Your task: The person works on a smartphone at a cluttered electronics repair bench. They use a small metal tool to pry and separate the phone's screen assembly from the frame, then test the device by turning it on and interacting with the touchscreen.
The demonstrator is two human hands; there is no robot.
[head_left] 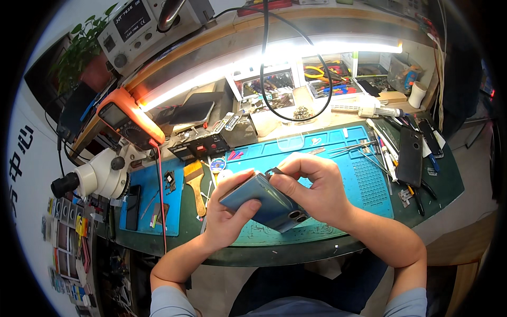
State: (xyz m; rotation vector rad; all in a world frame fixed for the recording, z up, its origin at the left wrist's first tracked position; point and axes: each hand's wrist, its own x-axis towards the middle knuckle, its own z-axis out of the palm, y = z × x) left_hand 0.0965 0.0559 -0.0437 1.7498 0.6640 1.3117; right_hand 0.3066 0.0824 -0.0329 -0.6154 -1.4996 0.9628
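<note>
A blue-grey smartphone [268,205] is held tilted above the blue work mat [338,214], its back with the round camera lenses facing up. My left hand [226,214] grips it by the left side, thumb on the back and fingers around the far edge. At the phone's far right edge, my right hand [323,191] pinches a small black piece [273,172] between thumb and forefinger. The piece touches or nearly touches the phone's edge; its exact kind is too small to tell.
On the left stand a white microscope [100,174] and an orange multimeter [129,120]; a brush [196,190] lies nearer. Tweezers [353,148], pliers [418,199] and a dark phone shell [410,157] lie on the right. A black cable loop [262,68] hangs over the back.
</note>
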